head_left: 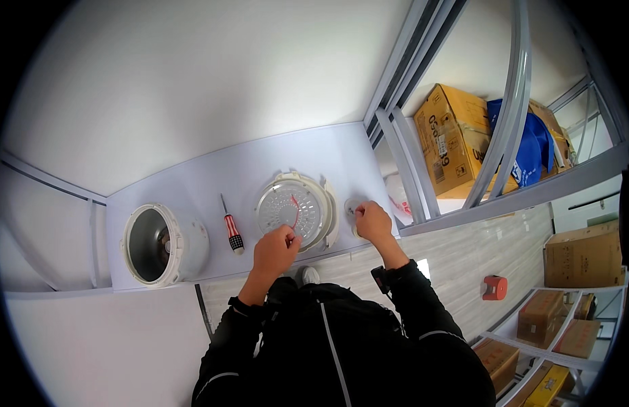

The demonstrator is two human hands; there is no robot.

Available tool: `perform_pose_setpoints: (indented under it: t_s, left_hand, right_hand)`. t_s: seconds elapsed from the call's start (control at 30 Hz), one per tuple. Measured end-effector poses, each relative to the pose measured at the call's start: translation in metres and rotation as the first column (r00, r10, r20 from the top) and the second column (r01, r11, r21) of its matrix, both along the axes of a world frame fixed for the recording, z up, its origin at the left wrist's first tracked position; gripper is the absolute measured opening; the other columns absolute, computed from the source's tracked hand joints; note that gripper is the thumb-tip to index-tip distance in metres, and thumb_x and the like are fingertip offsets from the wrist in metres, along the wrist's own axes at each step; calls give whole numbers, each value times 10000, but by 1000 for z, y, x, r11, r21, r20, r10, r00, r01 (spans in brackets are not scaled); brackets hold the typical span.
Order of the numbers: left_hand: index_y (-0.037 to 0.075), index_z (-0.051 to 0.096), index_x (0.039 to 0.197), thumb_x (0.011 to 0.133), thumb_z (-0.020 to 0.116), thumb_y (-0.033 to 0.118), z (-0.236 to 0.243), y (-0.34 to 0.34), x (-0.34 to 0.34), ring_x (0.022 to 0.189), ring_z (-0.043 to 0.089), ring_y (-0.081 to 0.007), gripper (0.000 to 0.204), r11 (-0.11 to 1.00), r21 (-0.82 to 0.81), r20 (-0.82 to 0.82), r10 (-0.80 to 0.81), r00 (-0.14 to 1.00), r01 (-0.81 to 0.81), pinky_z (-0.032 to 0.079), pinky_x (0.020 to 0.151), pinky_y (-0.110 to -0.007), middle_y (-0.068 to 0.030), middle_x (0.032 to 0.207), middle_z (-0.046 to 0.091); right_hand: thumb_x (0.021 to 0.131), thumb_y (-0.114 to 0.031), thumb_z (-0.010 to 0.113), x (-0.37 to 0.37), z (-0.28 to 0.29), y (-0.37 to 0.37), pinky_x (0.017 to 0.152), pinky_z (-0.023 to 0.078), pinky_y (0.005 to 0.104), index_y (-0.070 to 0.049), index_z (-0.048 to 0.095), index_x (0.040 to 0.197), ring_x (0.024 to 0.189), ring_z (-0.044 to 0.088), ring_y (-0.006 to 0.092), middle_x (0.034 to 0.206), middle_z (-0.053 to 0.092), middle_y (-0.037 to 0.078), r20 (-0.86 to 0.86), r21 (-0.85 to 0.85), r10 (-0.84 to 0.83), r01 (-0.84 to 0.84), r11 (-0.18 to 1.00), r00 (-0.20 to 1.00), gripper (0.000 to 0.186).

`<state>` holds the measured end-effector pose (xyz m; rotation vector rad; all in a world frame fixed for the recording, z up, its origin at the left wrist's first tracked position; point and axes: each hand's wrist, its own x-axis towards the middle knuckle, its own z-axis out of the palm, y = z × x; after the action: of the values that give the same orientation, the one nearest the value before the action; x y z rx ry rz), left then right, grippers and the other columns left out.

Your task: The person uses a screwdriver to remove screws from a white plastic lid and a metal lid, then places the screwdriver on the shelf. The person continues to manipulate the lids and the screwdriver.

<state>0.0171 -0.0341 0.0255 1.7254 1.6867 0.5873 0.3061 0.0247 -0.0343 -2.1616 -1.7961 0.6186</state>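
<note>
My left hand point(275, 252) is closed at the lower edge of a round white lid point(274, 203) with a dimpled metal disc, its fingers on the end of a thin red wire point(297, 207). My right hand point(372, 225) is pinched over a small pale round piece point(352, 205) to the right of the lid; what it grips is hidden. A screwdriver point(233, 234) with a red, white and dark handle lies left of the lid. An open white cylindrical cooker body point(200, 242) lies farther left on the pale worktop point(145, 193).
A grey metal frame point(416, 169) holds a cardboard box point(445, 132) and blue bag point(535, 146) at right. Below are a red stool point(494, 286), a carton point(579, 251) and a shelf of boxes point(540, 315). A white wall point(233, 68) backs the worktop.
</note>
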Motion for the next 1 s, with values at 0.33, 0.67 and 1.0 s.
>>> perform_pose_setpoints:
  t_s: [0.33,0.67,1.0]
  left_hand:
    - [61,659,889,923,766,306,-2,0,0,717,704,-325,270,1000,10,10,2,1000,-2,527,659,-429,-112,749,713]
    - [66,681,938,924,766,281,2,1,-4,714,698,-313,232,999,44,38,-4,999,2,529,659,-412,-109,789,720]
    - [78,710,1127,904,825,190,99,18,25,529,550,-154,275,838,540,282,-260,923,71,439,512,-299,-37,820,704]
  right_hand:
    - [938,-230,691,3,-4,-2,847,572,493,-132,760,978,993,718,374,1063,741,127,-8,30,82,-82,996,997,126]
    - [1035,-151,649,-3,6,10,686,517,327,-31,698,1028,729,619,149,845,671,43,-544,169,84,10,986,835,130]
    - [1084,-117,631,-61,139,-33,678,448,240,-44,640,1105,752,516,75,958,569,8,-845,435,448,-113,894,293,76]
